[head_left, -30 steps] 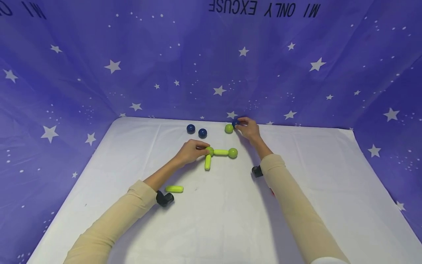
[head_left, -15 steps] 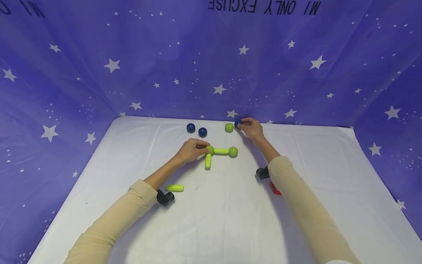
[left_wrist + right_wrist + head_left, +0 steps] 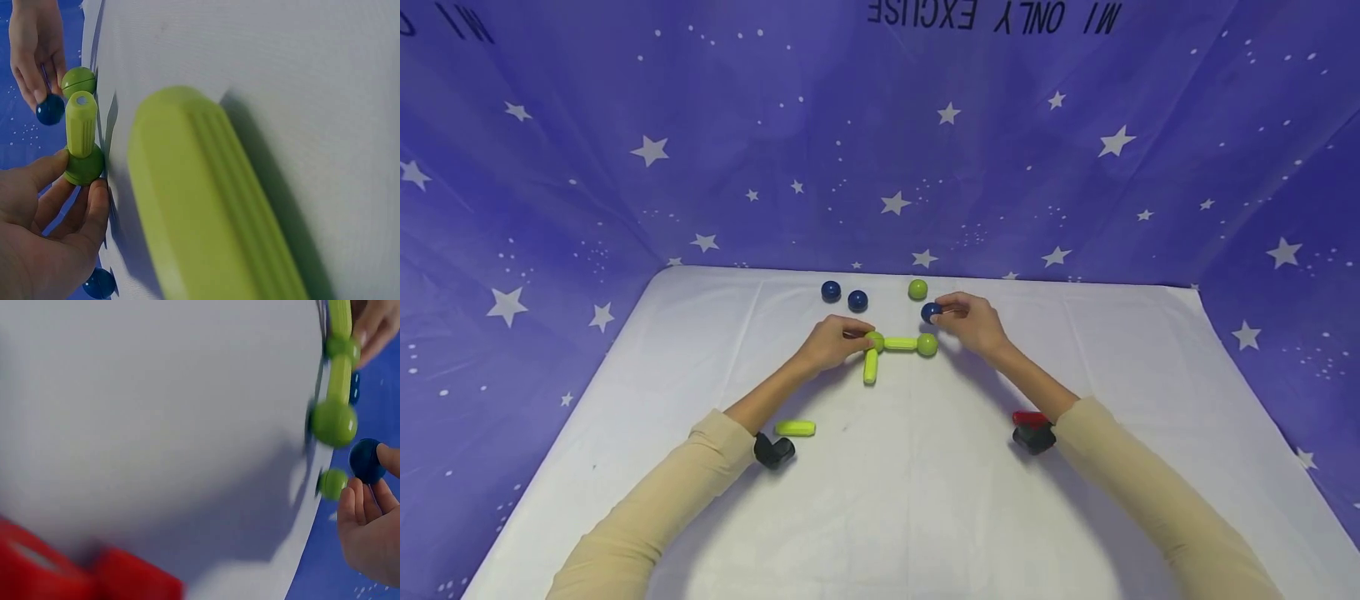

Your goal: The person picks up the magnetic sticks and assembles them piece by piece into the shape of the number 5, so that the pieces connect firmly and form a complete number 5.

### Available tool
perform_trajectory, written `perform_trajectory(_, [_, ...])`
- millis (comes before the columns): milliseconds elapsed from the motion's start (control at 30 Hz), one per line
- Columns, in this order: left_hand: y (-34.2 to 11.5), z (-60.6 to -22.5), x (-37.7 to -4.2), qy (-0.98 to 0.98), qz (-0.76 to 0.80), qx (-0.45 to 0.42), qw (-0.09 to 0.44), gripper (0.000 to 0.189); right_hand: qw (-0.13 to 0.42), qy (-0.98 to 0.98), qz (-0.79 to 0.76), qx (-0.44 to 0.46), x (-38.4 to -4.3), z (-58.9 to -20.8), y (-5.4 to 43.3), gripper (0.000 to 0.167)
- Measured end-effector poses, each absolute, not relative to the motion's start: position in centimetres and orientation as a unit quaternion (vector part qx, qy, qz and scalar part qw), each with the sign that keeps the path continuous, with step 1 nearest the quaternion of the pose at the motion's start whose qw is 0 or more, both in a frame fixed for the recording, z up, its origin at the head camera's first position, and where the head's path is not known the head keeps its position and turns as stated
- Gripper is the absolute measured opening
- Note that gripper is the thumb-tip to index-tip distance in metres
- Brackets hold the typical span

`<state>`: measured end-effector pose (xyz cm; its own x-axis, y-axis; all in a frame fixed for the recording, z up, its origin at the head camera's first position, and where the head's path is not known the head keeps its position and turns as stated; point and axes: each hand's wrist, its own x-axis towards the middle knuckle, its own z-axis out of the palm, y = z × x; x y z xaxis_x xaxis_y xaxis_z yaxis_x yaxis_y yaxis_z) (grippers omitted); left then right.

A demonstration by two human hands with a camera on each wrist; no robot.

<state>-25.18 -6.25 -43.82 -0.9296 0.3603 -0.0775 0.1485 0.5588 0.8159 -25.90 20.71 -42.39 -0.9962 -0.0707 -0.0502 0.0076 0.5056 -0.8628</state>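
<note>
My left hand (image 3: pixel 835 342) pinches a green ball (image 3: pixel 84 167) between thumb and fingers. From that ball one yellow-green stick (image 3: pixel 900 343) runs right to a second green ball (image 3: pixel 927 344), and another stick (image 3: pixel 870 367) points toward me. A dark blue ball (image 3: pixel 931 313) is pinched in the fingertips of my right hand (image 3: pixel 972 325), just beyond the right end of the joined pieces. In the right wrist view the blue ball (image 3: pixel 366 460) shows above the table's far edge, thumb on one side and fingers on the other.
A loose green ball (image 3: pixel 917 289) and two blue balls, one of them the left blue ball (image 3: pixel 831 291), lie near the back edge. A loose yellow-green stick (image 3: pixel 795 428) lies by my left wrist. Red pieces (image 3: pixel 125 578) lie under my right wrist.
My right hand has drawn the blue ball from beside the loose green ball at the back edge toward the joined pieces. My left hand has stayed on its green ball.
</note>
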Motion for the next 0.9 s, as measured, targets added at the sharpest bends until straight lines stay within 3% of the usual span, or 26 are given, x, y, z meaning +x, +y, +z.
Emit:
perform_trajectory(500, [-6.4, -43.8, -25.2, 0.874, 0.446, 0.154, 0.114, 0.034, 0.124, 0.822, -0.551, -0.074, -19.6, -42.7, 17.4, 0.036])
perform_trajectory(900, [-6.3, -43.7, -25.2, 0.876, 0.441, 0.159, 0.113, 0.034, 0.168, 0.797, -0.572, -0.099, -17.8, -44.1, 14.7, 0.035])
